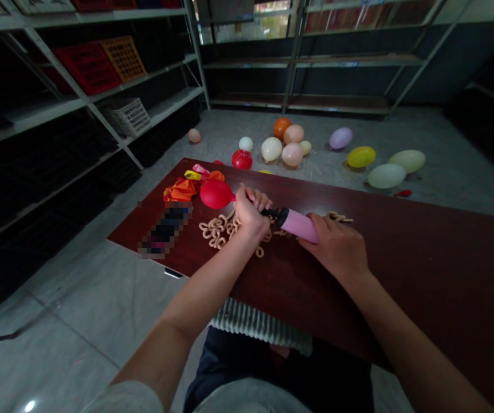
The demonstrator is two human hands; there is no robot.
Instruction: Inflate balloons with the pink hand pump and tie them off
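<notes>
A small, partly inflated red balloon (pixel 216 194) points left from my left hand (pixel 252 211), whose fingers are wrapped round its neck and the black nozzle end of a balloon pump. The pump (pixel 299 225) has a pink barrel and a black tip. My right hand (pixel 340 244) is closed round the barrel's right end. Under both hands, curly beige rubber-like loops (pixel 216 230) lie scattered on the table. How the balloon's mouth sits on the nozzle is hidden by my left fingers.
On the dark red table (pixel 423 258), orange packets (pixel 181 189) and a pixelated phone-like object (pixel 165 230) lie to the left. Several inflated balloons (pixel 271 149) rest on the floor beyond. Metal shelves (pixel 247 64) stand behind and left, with crates (pixel 122 59).
</notes>
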